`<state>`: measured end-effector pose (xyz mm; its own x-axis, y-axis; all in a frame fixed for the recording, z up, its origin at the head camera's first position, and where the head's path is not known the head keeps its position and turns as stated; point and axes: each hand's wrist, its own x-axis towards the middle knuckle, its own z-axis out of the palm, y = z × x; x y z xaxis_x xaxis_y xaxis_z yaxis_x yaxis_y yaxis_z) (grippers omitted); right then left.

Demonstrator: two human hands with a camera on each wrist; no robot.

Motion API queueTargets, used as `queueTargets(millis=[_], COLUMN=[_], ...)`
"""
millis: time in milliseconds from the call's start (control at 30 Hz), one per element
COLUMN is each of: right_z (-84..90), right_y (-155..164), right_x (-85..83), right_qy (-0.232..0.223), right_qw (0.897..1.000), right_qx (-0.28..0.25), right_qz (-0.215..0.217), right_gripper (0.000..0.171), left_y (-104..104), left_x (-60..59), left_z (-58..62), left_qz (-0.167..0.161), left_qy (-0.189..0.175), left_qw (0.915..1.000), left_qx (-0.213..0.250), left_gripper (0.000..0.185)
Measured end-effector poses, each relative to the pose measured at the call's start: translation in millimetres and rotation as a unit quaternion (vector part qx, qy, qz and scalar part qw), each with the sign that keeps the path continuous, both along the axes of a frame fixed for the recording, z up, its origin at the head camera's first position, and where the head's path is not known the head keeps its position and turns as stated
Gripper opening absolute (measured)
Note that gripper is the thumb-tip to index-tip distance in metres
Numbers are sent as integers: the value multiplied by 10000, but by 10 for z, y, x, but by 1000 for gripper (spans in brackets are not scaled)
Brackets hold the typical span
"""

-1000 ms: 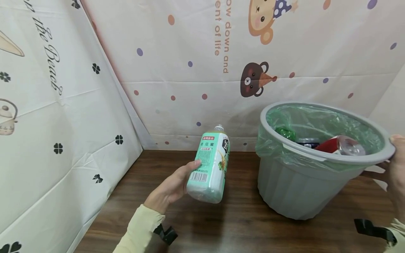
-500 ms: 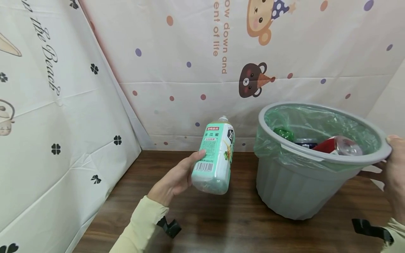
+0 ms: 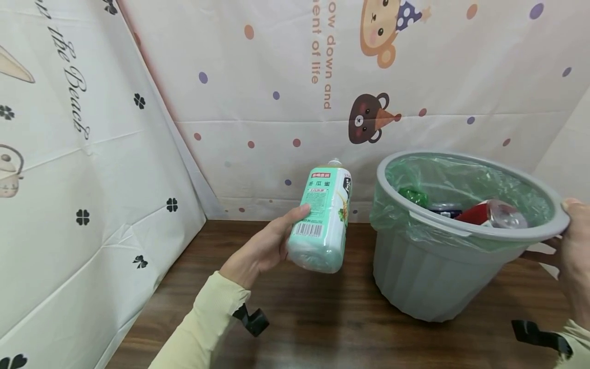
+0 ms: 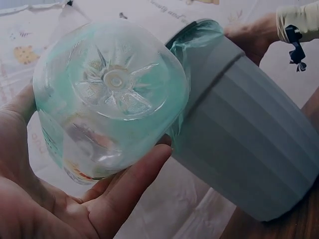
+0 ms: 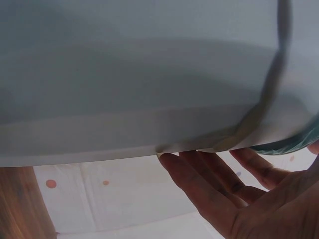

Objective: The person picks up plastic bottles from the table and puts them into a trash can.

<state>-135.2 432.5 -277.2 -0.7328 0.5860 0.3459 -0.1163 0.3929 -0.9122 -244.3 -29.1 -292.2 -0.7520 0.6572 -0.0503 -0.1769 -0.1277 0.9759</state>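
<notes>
My left hand (image 3: 262, 251) grips a plastic drink bottle (image 3: 320, 220) with a mint-green and white label. The bottle is held up over the table, neck pointing away and base toward me. In the left wrist view, the clear, ridged base of the bottle (image 4: 114, 84) fills much of the frame, with thumb and fingers around its sides. To the right is a grey trash bin (image 3: 424, 282) lined with a green plastic bag (image 3: 465, 171). My right hand (image 3: 576, 246) holds the bin's rim at its right side. The right wrist view shows its fingers (image 5: 214, 189) bent against the bin's outside.
Inside the bin lie a crumpled green item (image 3: 415, 196), a dark item (image 3: 444, 209) and a clear, red-labelled bottle (image 3: 504, 214). Printed white sheets (image 3: 258, 164) hang behind and to the left of the brown wooden table (image 3: 295, 318).
My left hand has carried the bottle up and rightward, closer to the bin. The right hand keeps its hold on the rim, and the bin has stayed in place.
</notes>
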Motion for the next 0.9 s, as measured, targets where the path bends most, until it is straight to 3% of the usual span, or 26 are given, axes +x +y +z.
queueTargets(millis=[333,533,900], right_z=[-54,-27,-83], right_y=[33,10,36], right_x=[0,-25,-37], right_qy=[59,102,86], right_qw=[9997,9999,9998], right_qx=[209,4,-66], right_qz=[-60,30,-163], right_gripper=[35,34,30], left_y=[143,235,443], left_x=[-21,-38,-74], left_z=[230,360,599], left_qz=[-315,-388,-680], left_qy=[234,312,351], left_qw=[9992,9988,9962], left_qx=[-29,-5,405], left_gripper=[62,60,59])
